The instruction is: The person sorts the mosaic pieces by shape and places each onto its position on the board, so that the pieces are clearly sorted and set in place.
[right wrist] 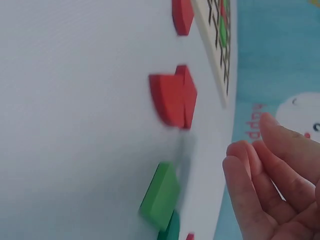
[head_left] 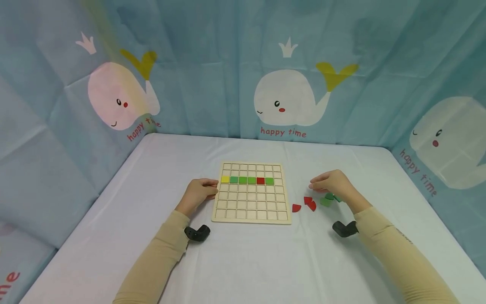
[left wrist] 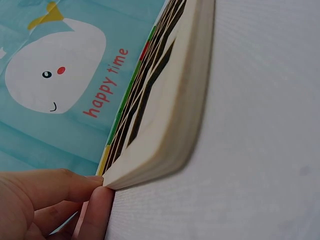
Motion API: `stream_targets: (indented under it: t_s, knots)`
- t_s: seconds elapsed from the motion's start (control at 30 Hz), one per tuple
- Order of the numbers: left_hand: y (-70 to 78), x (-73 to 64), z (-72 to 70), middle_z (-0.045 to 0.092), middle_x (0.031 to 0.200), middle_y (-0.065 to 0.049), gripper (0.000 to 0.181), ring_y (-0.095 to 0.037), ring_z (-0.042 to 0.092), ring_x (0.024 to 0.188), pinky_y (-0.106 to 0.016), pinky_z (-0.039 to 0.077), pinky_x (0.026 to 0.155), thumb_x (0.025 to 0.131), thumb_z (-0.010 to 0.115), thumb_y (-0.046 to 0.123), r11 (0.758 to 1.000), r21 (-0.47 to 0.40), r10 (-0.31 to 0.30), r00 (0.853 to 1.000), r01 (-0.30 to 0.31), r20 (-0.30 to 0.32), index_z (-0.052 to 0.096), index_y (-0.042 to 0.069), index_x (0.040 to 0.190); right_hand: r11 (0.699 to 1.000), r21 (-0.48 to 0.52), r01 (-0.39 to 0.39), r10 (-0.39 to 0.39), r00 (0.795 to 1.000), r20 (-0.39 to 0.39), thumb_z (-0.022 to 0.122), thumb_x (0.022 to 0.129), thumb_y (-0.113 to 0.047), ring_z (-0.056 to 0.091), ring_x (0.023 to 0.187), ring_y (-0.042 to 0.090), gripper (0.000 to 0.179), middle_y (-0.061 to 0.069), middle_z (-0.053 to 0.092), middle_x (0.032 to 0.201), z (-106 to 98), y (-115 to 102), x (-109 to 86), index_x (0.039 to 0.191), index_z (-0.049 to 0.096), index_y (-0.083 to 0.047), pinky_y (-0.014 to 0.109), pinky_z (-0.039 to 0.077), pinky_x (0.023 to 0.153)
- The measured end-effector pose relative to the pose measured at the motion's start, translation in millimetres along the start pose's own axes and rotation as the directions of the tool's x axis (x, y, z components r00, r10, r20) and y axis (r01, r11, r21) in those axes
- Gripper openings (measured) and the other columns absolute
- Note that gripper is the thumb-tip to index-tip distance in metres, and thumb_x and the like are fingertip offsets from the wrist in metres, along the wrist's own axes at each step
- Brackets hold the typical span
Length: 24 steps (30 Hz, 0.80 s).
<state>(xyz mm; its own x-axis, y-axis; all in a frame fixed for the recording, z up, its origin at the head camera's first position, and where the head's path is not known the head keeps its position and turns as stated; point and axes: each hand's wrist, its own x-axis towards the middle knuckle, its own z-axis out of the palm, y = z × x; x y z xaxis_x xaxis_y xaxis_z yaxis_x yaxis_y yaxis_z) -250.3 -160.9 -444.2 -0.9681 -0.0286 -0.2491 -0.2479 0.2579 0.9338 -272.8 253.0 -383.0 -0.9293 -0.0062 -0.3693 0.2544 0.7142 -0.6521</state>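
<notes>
A light wooden grid board [head_left: 251, 215] lies on the table, with a row of yellow, teal, green and red tiles [head_left: 260, 181] across its upper part. My left hand [head_left: 196, 195] pinches the board's left edge between thumb and fingers, as the left wrist view shows at the board's corner [left wrist: 145, 165]. Right of the board, my right hand [head_left: 334, 184] hovers over small loose pieces, fingers loosely bent and apart, with nothing visible between them. Below it are green pieces [right wrist: 161, 197] and, nearer the board, red pieces [right wrist: 170, 97], some with a curved side.
A white cloth covers the table [head_left: 258, 261]. Behind and at both sides hangs a blue curtain [head_left: 212, 101] printed with whales. Each wrist carries a black camera mount, such as the left one [head_left: 197, 233].
</notes>
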Motion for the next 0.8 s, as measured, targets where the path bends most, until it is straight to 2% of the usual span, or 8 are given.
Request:
stream_targets:
  t_s: [0.13, 0.23, 0.4, 0.57, 0.7, 0.8]
  knots:
    - [2.0, 1.5, -0.2, 0.063, 0.124, -0.019, 0.040, -0.009, 0.064, 0.090, -0.017, 0.057, 0.074, 0.091, 0.065, 0.004, 1.000, 0.006, 0.011, 1.000, -0.011, -0.002, 0.062, -0.002, 0.131, 0.999, 0.025, 0.034, -0.034, 0.999, 0.003, 0.070, 0.093, -0.032, 0.072, 0.099, 0.017, 0.045, 0.019, 0.068, 0.127, -9, 12, -8.8, 0.126, 0.067, -0.002, 0.052, 0.046, 0.108]
    - [2.6, 2.5, -0.5, 0.063, 0.127, -0.019, 0.041, -0.009, 0.063, 0.090, -0.016, 0.057, 0.074, 0.091, 0.065, 0.005, 1.000, 0.018, 0.018, 1.000, -0.018, -0.010, 0.062, -0.003, 0.131, 0.999, 0.030, 0.024, -0.024, 1.000, -0.012, 0.071, 0.092, -0.032, 0.072, 0.094, 0.013, 0.047, 0.016, 0.071, 0.121, -14, 18, -13.4, 0.127, 0.067, -0.001, 0.056, 0.041, 0.111]
    - [1.4, 2.0, -0.4, 0.063, 0.126, -0.019, 0.041, -0.009, 0.063, 0.090, -0.016, 0.057, 0.073, 0.091, 0.065, 0.005, 1.000, 0.021, 0.015, 1.000, -0.015, -0.010, 0.062, -0.003, 0.131, 0.999, 0.005, -0.038, 0.038, 0.998, -0.046, 0.075, 0.088, -0.035, 0.067, 0.089, 0.012, 0.048, 0.010, 0.075, 0.108, -15, 28, -18.6, 0.125, 0.069, -0.004, 0.052, 0.046, 0.102]
    - [0.2, 0.1, -0.1, 0.064, 0.124, -0.018, 0.040, -0.008, 0.064, 0.089, -0.017, 0.057, 0.073, 0.091, 0.065, 0.004, 1.000, 0.016, 0.011, 1.000, -0.011, -0.002, 0.062, -0.001, 0.131, 0.997, -0.014, -0.072, 0.071, 0.996, -0.060, 0.077, 0.087, -0.036, 0.063, 0.095, 0.018, 0.048, 0.014, 0.073, 0.113, -16, 39, -22.1, 0.122, 0.071, -0.005, 0.048, 0.048, 0.096]
    - [0.3, -0.8, -0.1, 0.063, 0.124, -0.018, 0.040, -0.007, 0.064, 0.089, -0.017, 0.057, 0.074, 0.092, 0.065, 0.005, 1.000, 0.016, 0.012, 1.000, -0.012, 0.004, 0.062, -0.001, 0.131, 0.998, -0.015, -0.057, 0.056, 0.997, -0.056, 0.077, 0.086, -0.036, 0.064, 0.096, 0.020, 0.047, 0.017, 0.072, 0.116, -15, 45, -22.4, 0.120, 0.072, -0.004, 0.050, 0.048, 0.098]
    - [0.4, -1.0, 0.2, 0.063, 0.126, -0.019, 0.040, -0.007, 0.063, 0.090, -0.017, 0.057, 0.075, 0.092, 0.064, 0.005, 1.000, 0.014, 0.016, 1.000, -0.016, 0.008, 0.061, -0.002, 0.132, 0.999, -0.027, -0.043, 0.041, 0.998, -0.056, 0.077, 0.086, -0.036, 0.061, 0.104, 0.025, 0.046, 0.020, 0.068, 0.123, -14, 48, -22.6, 0.119, 0.073, -0.005, 0.051, 0.047, 0.098]
